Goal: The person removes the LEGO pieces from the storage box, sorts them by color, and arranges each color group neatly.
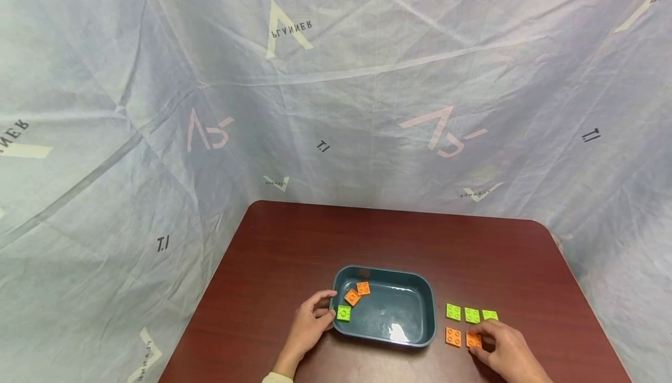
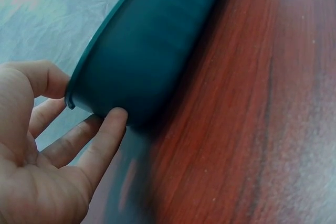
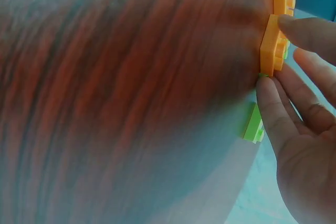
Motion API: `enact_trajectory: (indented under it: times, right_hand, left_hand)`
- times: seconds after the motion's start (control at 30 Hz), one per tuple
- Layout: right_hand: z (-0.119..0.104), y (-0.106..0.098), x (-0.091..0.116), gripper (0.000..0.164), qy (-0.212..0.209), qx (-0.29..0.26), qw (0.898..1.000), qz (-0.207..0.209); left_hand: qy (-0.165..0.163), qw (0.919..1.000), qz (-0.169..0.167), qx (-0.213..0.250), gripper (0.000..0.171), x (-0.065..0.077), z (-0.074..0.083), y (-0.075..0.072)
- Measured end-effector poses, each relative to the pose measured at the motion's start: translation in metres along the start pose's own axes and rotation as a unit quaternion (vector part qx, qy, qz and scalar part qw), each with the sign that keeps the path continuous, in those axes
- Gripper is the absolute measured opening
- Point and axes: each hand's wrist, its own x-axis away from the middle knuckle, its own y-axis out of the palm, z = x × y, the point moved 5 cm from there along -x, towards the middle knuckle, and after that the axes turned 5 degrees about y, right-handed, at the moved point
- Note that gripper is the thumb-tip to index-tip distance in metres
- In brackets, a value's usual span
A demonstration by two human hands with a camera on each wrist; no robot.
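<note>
Two hands are at work here, and the right hand (image 1: 506, 345) has thumb and fingertip pinched on opposite edges of an orange brick (image 1: 473, 340); whether that brick touches the table, I can't tell. Just left of this grip sits a second orange brick (image 1: 454, 337), studs up. Directly beyond the grip runs a row of three green bricks, the near-side one (image 1: 490, 315) partly covered by the right hand's fingers, then a middle one (image 1: 472, 315), then the leftmost (image 1: 454, 312). Farther left of the grip comes the blue-grey tray (image 1: 396, 341), and at its far end there's the left hand (image 1: 311, 322), thumb at the rim and fingers against the outer wall, holding on. Close inside that hold, three more: a green brick (image 1: 343, 313) right by the thumb, an orange one (image 1: 352, 297) just past it, each showing a single ring, and another orange one (image 1: 363, 288) beside that, showing studs. A pale cuff (image 1: 277, 378) trails behind the left hand. Around both grips spreads the reddish-brown table (image 1: 294, 237), and past its edges hangs pale printed sheeting (image 1: 367, 109).
</note>
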Motion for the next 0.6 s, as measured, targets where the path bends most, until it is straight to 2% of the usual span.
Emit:
enact_trajectory:
  times: [0.23,0.4,0.6]
  right_hand:
    - [-0.004,-0.009,0.006,0.028,-0.030,0.020,0.997,0.075]
    - [-0.015,-0.017,0.009,0.022,-0.064,0.027,0.985,0.155]
    - [-0.035,-0.024,0.005,0.014,-0.101,0.009,0.972,0.211]
  left_hand:
    - [-0.007,0.9998,0.000,0.019,0.041,0.000,-0.001,0.002]
    - [-0.006,0.9996,0.001,0.027,0.041,0.001,-0.001,0.001]
    - [-0.006,0.9997,0.004,0.025,0.041,0.000,-0.003,0.000]
